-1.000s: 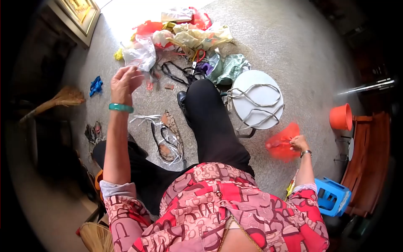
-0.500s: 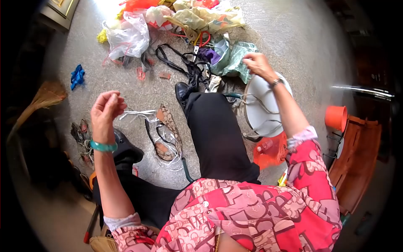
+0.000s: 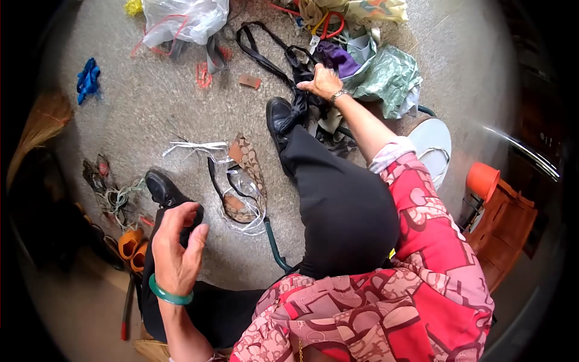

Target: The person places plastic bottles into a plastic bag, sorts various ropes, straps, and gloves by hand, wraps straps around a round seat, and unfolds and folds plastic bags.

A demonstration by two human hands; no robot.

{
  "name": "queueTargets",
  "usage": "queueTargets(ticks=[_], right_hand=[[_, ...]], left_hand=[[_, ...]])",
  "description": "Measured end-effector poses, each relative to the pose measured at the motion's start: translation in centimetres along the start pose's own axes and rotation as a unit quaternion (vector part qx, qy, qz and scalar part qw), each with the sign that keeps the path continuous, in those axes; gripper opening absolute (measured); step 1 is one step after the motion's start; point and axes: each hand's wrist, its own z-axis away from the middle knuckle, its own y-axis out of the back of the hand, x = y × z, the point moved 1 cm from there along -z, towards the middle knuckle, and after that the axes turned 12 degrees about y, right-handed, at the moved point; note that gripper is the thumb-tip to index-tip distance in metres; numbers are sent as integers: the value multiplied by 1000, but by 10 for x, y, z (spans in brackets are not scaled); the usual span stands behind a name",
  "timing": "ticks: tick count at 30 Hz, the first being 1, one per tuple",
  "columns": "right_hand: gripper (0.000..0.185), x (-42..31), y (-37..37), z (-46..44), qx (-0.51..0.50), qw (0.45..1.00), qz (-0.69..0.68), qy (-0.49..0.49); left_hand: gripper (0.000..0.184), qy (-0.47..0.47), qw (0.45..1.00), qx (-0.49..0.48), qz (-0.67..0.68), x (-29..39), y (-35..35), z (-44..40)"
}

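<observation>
My right hand [image 3: 323, 83] is down on a tangle of black cloth straps [image 3: 300, 68], its fingers closed on the fabric and partly hidden in it. Just right of it lie a purple cloth [image 3: 339, 59] and a crumpled pale green plastic bag [image 3: 391, 78]. My left hand [image 3: 177, 248] hovers over my left leg, holding nothing, with thumb and bent fingers apart. On the floor between my feet lie a brown patterned strip [image 3: 248, 163] and a loop of white plastic ties [image 3: 244, 228].
A white plastic bag [image 3: 187, 23] and a blue scrap [image 3: 88, 80] lie on the floor. At left are a straw broom [image 3: 45, 123] and tangled cords [image 3: 117, 196]. To the right are a white round lid-like disc [image 3: 432, 148] and an orange-red bucket [image 3: 482, 181].
My right hand has moved left and down from beside the green bag onto the black straps. My left hand has lowered towards me and its fingers have spread. The view has shifted.
</observation>
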Motion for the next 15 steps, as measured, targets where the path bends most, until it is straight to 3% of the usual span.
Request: queueTargets(ticks=[2, 5, 8, 10, 12, 15], right_hand=[[66, -8, -16, 8, 7, 999, -7, -31], [31, 1, -43, 6, -22, 999, 14, -26], [29, 14, -32, -2, -18, 995, -95, 32], [17, -7, 1, 2, -34, 919, -388, -64], [16, -34, 41, 15, -70, 860, -506, -21], [16, -90, 83, 42, -93, 807, -574, 105]], left_hand=[[29, -22, 999, -24, 6, 8, -1, 1], [29, -11, 1000, -26, -6, 6, 2, 3], [28, -29, 1000, 5, -9, -5, 3, 4], [28, -18, 999, 21, -23, -6, 7, 6], [28, -18, 999, 40, -19, -8, 8, 7], [35, -57, 994, 80, -48, -15, 10, 7]])
